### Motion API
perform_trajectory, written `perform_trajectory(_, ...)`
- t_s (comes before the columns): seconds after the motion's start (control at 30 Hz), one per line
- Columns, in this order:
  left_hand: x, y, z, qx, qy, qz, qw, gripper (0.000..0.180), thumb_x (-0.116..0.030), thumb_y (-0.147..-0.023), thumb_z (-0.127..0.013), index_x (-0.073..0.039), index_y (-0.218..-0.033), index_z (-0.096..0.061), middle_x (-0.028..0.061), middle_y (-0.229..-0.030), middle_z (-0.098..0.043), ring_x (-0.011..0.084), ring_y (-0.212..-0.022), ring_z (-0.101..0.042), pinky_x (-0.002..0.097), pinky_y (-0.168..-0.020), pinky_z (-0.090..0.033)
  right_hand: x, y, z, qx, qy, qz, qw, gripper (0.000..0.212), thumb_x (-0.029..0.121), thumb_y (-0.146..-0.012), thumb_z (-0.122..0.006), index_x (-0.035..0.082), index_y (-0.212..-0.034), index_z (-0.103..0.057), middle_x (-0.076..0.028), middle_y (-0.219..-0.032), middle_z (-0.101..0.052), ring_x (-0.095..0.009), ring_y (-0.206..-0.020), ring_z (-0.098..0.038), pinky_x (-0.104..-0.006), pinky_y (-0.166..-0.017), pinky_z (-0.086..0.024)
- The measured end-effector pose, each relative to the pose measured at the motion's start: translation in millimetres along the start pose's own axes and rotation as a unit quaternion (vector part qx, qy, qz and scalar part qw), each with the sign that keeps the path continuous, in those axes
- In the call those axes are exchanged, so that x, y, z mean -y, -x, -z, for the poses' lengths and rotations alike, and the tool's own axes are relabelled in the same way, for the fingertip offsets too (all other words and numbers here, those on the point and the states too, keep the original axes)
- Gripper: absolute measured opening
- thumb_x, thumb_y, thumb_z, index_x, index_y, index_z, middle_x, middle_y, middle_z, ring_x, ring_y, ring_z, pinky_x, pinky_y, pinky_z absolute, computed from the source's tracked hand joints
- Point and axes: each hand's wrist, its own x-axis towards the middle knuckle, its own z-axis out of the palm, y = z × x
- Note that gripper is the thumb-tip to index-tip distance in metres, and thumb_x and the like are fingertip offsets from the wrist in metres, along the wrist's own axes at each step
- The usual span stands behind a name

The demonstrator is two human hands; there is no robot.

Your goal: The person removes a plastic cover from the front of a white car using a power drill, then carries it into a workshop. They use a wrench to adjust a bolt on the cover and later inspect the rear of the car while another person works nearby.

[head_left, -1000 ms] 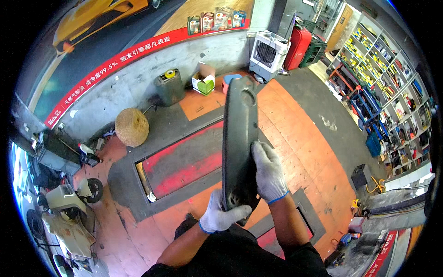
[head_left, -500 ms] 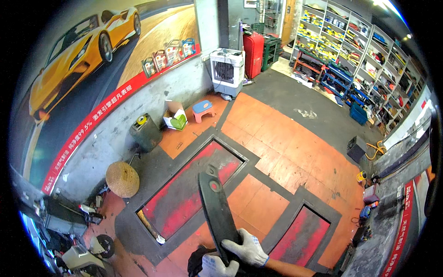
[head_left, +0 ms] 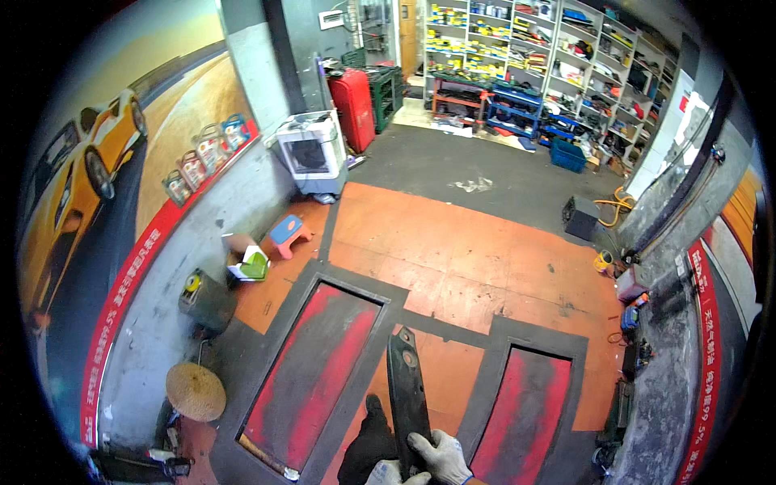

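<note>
A long black flat bar (head_left: pixel 410 388) with a round hole near its far end points away from me, over the floor. Its near end is held in both hands. My right hand (head_left: pixel 444 457), in a white work glove, wraps the bar's right side with the thumb on top. Lower down, my left hand (head_left: pixel 393 474), also in a white glove, closes around the near end; the picture's lower edge cuts part of it off. My dark trouser leg and shoe (head_left: pixel 370 428) show just left of the bar.
Two red-and-black recessed floor panels (head_left: pixel 319 364) lie left and right of the bar. Along the left wall stand a woven round stool (head_left: pixel 196 391), a dark drum (head_left: pixel 208 301), a small step stool (head_left: pixel 290 234) and an air cooler (head_left: pixel 310 153). Loaded shelves (head_left: pixel 550 69) line the back.
My view has swung right, so the wall and shelves sit further left. The bar now points more straight ahead and lies lower in view. My leg and shoe have come into sight.
</note>
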Motion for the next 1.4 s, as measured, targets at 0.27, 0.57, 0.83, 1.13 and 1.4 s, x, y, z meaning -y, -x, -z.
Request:
perform_trajectory(0.27, 75.7, -161.2, 28.2, -0.056, 0.111, -0.123, 0.985, 0.04, -0.025, -0.113, -0.041, -0.002, -0.113, -0.073, 0.0176, -0.089, -0.076, 0.0396, -0.077, -0.074, 0.0447, -0.068, -0.057, 45.4, -164.9, 4.4, 0.028, -0.244, -0.07, 0.967, 0.041, 0.042, -0.105, -0.075, 0.001, -0.098, -0.077, -0.004, -0.087, -0.074, -0.014, -0.078, -0.067, -0.0351, -0.072, -0.055)
perform_trajectory(0.57, -80.6, -396.0, 119.7, -0.16, 0.019, -0.147, 0.976, 0.031, -0.022, -0.112, -0.048, -0.003, -0.106, -0.073, 0.0112, -0.084, -0.074, 0.0346, -0.073, -0.071, 0.0439, -0.068, -0.055, 236.7, -374.0, 39.0, 0.046, -0.131, -0.018, 0.99, 0.047, 0.044, -0.112, -0.063, -0.002, -0.106, -0.073, -0.004, -0.089, -0.07, -0.013, -0.08, -0.061, -0.0316, -0.072, -0.05)
perform_trajectory(0.83, -160.2, -613.6, 140.6, 0.024, 0.085, -0.132, 0.987, 0.027, -0.02, -0.11, -0.054, -0.003, -0.101, -0.073, 0.01, -0.082, -0.074, 0.0297, -0.069, -0.072, 0.0419, -0.062, -0.055, 276.5, -547.2, 132.0, 0.106, -0.267, -0.075, 0.955, 0.051, 0.046, -0.113, -0.065, -0.004, -0.119, -0.074, -0.004, -0.097, -0.074, -0.012, -0.084, -0.066, -0.0312, -0.077, -0.053)
perform_trajectory(1.13, -243.8, -922.3, 83.2, -0.019, -0.115, -0.284, 0.952, 0.017, -0.016, -0.103, -0.065, -0.007, -0.09, -0.071, 0.0132, -0.078, -0.073, 0.0348, -0.064, -0.072, 0.045, -0.058, -0.055, 414.2, -755.6, 308.0, -0.107, -0.229, 0.031, 0.967, 0.05, 0.045, -0.111, -0.067, -0.004, -0.102, -0.072, -0.005, -0.082, -0.068, -0.013, -0.076, -0.059, -0.0317, -0.071, -0.049)
perform_trajectory(1.4, -356.2, -1183.8, 26.1, 0.05, -0.104, -0.135, 0.984, 0.013, -0.021, -0.092, -0.08, -0.01, -0.093, -0.073, 0.0122, -0.078, -0.074, 0.0322, -0.07, -0.075, 0.0422, -0.063, -0.058, 572.4, -929.1, 494.4, -0.251, -0.052, 0.047, 0.965, 0.065, 0.058, -0.101, -0.077, -0.007, -0.101, -0.072, -0.015, -0.078, -0.072, -0.018, -0.074, -0.067, -0.0371, -0.069, -0.055)
